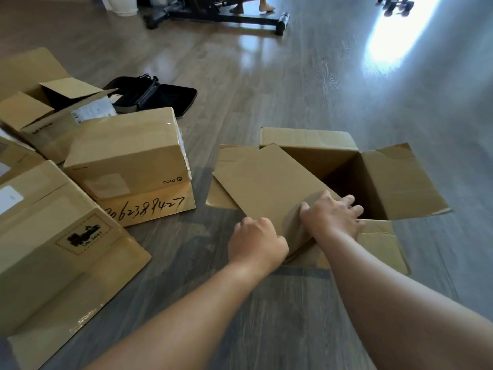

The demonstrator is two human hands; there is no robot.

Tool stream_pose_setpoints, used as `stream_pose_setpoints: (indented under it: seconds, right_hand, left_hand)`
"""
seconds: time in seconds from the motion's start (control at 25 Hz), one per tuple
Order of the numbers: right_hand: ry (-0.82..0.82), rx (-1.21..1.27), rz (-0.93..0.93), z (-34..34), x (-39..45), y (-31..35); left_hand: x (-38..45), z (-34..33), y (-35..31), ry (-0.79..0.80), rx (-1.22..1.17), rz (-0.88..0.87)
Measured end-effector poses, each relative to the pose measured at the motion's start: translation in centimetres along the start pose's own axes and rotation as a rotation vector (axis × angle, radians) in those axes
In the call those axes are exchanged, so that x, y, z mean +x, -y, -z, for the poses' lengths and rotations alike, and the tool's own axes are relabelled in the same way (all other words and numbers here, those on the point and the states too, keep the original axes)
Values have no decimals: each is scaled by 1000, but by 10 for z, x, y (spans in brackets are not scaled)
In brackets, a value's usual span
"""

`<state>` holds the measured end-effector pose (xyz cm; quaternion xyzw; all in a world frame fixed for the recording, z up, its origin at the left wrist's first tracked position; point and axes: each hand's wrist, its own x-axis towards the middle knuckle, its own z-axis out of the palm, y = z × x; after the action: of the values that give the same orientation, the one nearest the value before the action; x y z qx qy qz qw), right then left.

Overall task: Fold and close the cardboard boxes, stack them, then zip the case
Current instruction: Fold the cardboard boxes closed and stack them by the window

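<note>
We held our left hand [257, 243] curled on the near corner of the open box's [373, 182] left flap [266, 188], our right hand [332, 213] flat on it. Beyond lay two stacked closed boxes [128, 166], another box [40, 108] unfolded, and the case [160, 96] unzipped.
</note>
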<state>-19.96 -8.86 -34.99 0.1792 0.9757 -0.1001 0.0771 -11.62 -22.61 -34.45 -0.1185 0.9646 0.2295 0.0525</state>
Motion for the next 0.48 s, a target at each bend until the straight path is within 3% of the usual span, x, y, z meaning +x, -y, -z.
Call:
stream_pose_setpoints:
  seconds: [0.48]
  right_hand:
    - [8,32,71,-1,-26,-19]
  left_hand:
    - [91,37,37,-66,328,-115]
